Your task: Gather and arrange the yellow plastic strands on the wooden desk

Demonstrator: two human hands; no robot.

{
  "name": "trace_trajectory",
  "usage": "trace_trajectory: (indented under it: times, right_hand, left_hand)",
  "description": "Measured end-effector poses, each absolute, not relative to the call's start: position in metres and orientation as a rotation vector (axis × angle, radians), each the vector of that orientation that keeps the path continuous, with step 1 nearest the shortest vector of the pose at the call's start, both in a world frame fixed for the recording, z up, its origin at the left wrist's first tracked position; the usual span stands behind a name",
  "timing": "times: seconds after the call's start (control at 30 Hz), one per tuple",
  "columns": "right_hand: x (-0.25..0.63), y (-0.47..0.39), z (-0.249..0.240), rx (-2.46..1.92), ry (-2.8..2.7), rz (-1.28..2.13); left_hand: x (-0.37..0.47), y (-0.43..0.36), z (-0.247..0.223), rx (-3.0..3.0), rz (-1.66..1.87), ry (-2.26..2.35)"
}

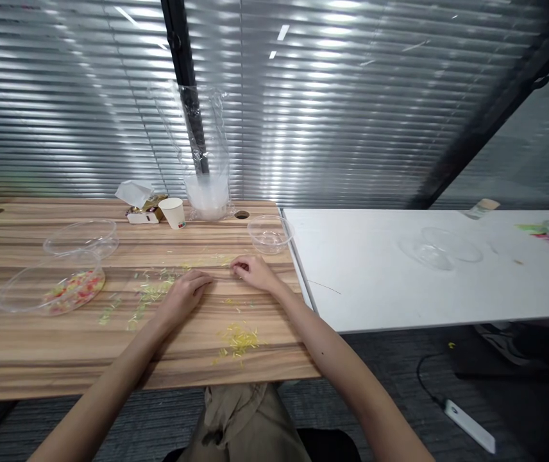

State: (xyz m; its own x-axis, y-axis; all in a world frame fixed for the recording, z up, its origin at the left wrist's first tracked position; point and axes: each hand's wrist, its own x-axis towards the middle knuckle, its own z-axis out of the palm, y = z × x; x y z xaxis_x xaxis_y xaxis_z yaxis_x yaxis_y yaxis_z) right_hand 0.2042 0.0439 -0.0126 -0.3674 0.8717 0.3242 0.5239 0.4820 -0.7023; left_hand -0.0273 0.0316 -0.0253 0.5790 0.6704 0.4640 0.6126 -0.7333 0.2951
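My left hand [186, 294] rests on the wooden table beside a scatter of pale green bits [152, 292]; its fingers are together and point right, and what is under them is hidden. My right hand [251, 271] is to the right of it, its thumb and fingers pinched just above the wood on something too small to make out. A pile of small yellow pieces [242, 339] lies nearer the front edge, with a few loose ones between it and my hands. At the left, a clear bowl [15, 296] holds red, yellow and pink bits [76, 290].
Another clear bowl [79, 239] stands behind the first, and a third [270, 236] near the table's right edge. At the back are a tissue pack [144, 212], a paper cup [173, 213] and bagged cups [208, 194]. Clear lids [440, 249] lie on the white table [361, 256].
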Motion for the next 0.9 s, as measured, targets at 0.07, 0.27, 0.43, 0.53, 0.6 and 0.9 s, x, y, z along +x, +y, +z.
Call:
trace_trajectory:
  times: [0.07,0.27,0.43,0.53,0.6,0.9]
  right_hand:
    - [0.205,0.045,-0.013,-1.142,-2.051,0.658]
    - [0.205,0.046,-0.016,-1.136,-2.049,0.642]
    - [0.205,0.047,-0.017,-1.142,-2.046,0.628]
    - [0.205,0.047,-0.018,-1.145,-2.043,0.620]
    - [0.205,0.046,-0.018,-1.142,-2.044,0.615]
    - [0.205,0.046,-0.019,-1.137,-2.044,0.575]
  left_hand:
    - [-0.027,0.031,-0.025,2.704,0.873,1.095]
    - [-0.026,0.033,-0.025,2.733,0.842,1.090]
    - [-0.029,0.036,-0.026,2.744,0.830,1.119]
    - [-0.028,0.034,-0.026,2.743,0.839,1.130]
    - [-0.026,0.031,-0.024,2.737,0.858,1.138]
    - [-0.018,0.020,-0.022,2.778,0.347,1.123]
